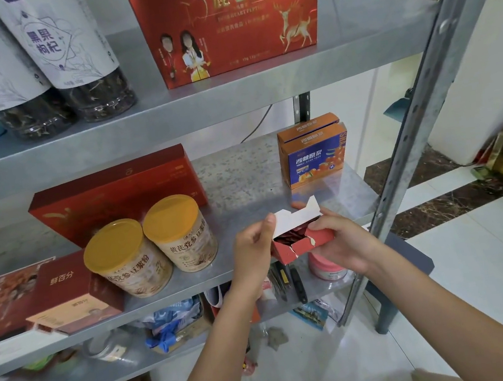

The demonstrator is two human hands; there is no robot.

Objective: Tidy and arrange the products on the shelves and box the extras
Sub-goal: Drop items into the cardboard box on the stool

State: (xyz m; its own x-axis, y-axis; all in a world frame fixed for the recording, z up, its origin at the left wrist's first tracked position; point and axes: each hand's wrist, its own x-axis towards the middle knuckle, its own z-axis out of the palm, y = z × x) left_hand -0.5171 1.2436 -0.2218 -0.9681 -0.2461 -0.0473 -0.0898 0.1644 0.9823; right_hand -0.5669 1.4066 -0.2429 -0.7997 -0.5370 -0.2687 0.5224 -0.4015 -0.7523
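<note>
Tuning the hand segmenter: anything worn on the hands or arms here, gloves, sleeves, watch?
Nothing worn that shows: left hand and right hand are bare, no gloves, no rings on the fingers in view. The left forearm and right forearm are bare down to the frame edge: no sleeve, watch or band.

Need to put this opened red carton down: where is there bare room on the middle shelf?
Bare metal on the middle shelf lies between the flat red box with the yellow-lidded cans and the blue-and-orange boxes, running to the front edge. The top shelf is bare right of the large red box. The middle shelf's left end is crowded.
</note>
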